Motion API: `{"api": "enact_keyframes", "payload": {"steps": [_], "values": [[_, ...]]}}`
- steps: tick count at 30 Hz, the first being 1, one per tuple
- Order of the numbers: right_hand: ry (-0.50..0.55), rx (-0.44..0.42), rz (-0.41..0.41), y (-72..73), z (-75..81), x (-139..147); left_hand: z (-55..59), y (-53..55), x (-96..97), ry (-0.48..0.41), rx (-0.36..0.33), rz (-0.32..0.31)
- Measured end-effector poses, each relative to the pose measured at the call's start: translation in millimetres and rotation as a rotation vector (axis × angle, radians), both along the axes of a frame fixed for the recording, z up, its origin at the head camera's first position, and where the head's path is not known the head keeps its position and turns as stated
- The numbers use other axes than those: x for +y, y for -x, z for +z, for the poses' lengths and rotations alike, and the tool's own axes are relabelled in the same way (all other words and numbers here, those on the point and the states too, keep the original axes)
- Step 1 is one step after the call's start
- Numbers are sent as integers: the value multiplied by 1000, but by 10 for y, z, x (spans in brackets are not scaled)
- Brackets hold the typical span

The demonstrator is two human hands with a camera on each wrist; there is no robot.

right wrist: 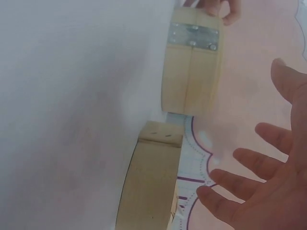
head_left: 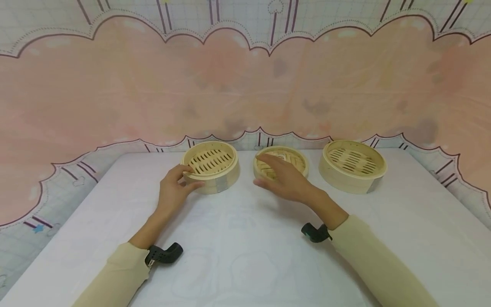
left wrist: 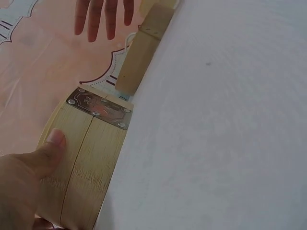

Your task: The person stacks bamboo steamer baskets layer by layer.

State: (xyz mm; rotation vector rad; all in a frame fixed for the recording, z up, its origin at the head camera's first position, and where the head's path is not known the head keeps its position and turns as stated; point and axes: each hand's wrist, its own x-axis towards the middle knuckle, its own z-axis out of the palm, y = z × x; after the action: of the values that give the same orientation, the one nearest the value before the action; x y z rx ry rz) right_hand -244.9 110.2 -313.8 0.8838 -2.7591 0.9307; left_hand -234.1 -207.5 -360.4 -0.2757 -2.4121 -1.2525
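Observation:
In the head view, a round bamboo steamer basket (head_left: 209,186) with a slatted floor sits at the left, a metal plate on its wall. My left hand (head_left: 173,189) holds it by the left side, thumb on the outer wall and fingers around the rim. The left wrist view shows that thumb (left wrist: 53,146) pressed on the wall. A woven bamboo steamer lid (head_left: 294,158) lies in the middle. Over it hovers my right hand (head_left: 285,179), fingers extended and spread in the right wrist view, holding nothing. Whether it touches the lid is hard to tell from the head view.
A second slatted steamer basket (head_left: 340,180) stands to the right of the lid. All three pieces form a row near the far edge of the white table (head_left: 238,256). Behind rises a patterned cloth backdrop (head_left: 245,85). A black wrist camera (head_left: 165,253) sits on each sleeve cuff.

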Motion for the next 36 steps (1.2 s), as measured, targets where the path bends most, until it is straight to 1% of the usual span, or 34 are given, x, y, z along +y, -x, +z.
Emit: {"api": "enact_keyframes", "payload": {"steps": [3,7,10,12,15,19,22,25,27,29,32,36], "values": [[28,-16,-2,20,-6,-45,-5,7,-9,-32,7,2],[50,-59,-11,36,-16,-103,-8,6,-24,-41,21,12],[45,-76,-23,45,-25,-138,4,-2,-31,-52,45,16],[47,-71,-25,53,-28,-155,20,-8,-41,-53,67,15],[60,-62,-15,66,-28,-171,51,-15,-59,-84,84,-3],[73,-51,4,87,-19,-184,106,-40,-69,-129,79,-50],[88,-32,28,108,-5,-195,148,-69,-55,-126,94,-83],[115,-7,56,131,2,-207,183,-92,-27,-107,106,-100],[137,-3,71,140,-1,-214,210,-111,-2,-116,95,-110],[157,-2,81,146,-8,-217,235,-129,25,-136,69,-114],[180,-6,88,151,-20,-224,257,-157,44,-200,11,-132],[195,6,86,165,-27,-245,249,-187,11,-235,-40,-142]]}}
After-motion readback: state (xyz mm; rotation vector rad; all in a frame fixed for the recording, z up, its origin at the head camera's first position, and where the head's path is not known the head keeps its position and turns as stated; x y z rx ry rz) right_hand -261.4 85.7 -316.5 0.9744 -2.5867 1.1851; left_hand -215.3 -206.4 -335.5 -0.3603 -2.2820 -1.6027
